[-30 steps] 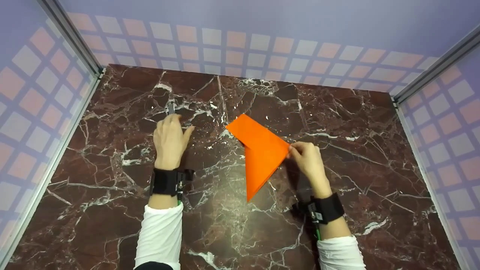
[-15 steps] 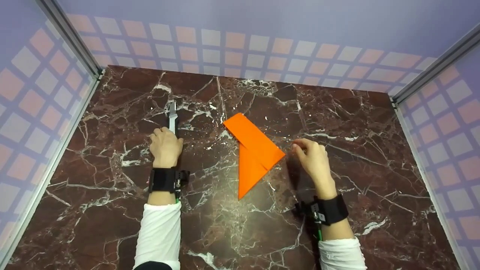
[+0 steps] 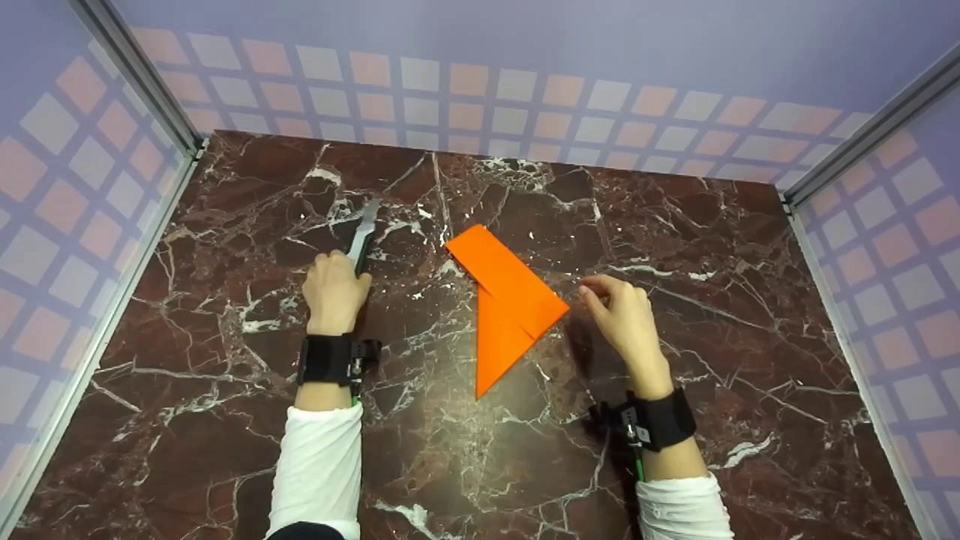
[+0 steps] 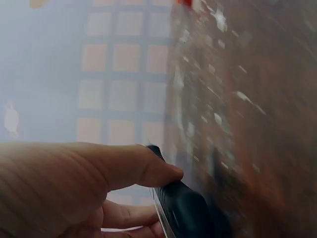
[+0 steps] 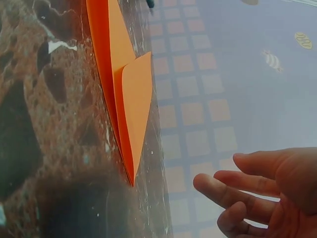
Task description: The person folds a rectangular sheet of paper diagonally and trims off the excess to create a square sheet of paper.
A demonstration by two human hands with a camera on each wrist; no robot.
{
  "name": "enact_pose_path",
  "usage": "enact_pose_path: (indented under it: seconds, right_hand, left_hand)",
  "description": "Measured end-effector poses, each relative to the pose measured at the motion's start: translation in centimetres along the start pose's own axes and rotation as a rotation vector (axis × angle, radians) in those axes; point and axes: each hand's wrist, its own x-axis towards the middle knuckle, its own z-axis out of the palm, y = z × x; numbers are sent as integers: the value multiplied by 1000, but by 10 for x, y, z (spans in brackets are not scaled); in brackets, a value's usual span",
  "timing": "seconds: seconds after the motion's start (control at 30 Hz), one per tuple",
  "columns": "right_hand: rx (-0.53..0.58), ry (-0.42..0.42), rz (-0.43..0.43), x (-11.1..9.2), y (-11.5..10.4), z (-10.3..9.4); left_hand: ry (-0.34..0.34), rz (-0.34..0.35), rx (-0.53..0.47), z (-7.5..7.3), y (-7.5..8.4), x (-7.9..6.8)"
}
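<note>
My left hand [image 3: 334, 291] grips a utility knife [image 3: 362, 238] with a grey and black handle, its metal blade end pointing away and slightly right. In the left wrist view the thumb presses on the knife's dark handle [image 4: 184, 206], while the fingers curl underneath. A folded sheet of orange paper [image 3: 504, 304] lies on the table between the hands, one strip folded diagonally over a pointed part. Just off the paper's right corner hovers my right hand [image 3: 624, 313], fingers loosely bent and holding nothing. From the right wrist, the paper's raised fold [image 5: 136, 99] shows beside that hand.
A dark red marbled table [image 3: 420, 465] carries small white specks [image 3: 426, 214] around the paper. Lilac panels with pink and white squares [image 3: 469, 116] enclose the back and both sides, joined by metal corner posts [image 3: 874, 135].
My right hand has let go of the paper's corner and drawn right. My left hand has pulled back, taken hold of the knife and turned its tip rightward. The paper has settled slightly left.
</note>
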Motion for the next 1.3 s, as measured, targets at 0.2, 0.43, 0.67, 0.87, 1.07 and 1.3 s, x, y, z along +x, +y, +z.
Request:
enact_pose_path:
  seconds: [0.2,0.43,0.67,0.87,1.07,1.3]
  right_hand:
    - [110,-42,-37,2,-5,1]
    - [334,-114,-52,2,-14,7]
    - [612,-236,17,0,-26,16]
    - [834,-218,73,-4,-34,20]
    - [954,-202,151,-5,-37,19]
    - [1156,-1,178,0,-32,10]
  left_hand:
    - [-152,149,-229,-3,36,-7]
    - [-302,381,-393,9,84,-31]
    - [-378,504,-504,21,111,-56]
    - [-443,584,-507,31,124,-70]
    - [-492,599,-514,39,129,-73]
    - [-531,604,-626,41,126,-71]
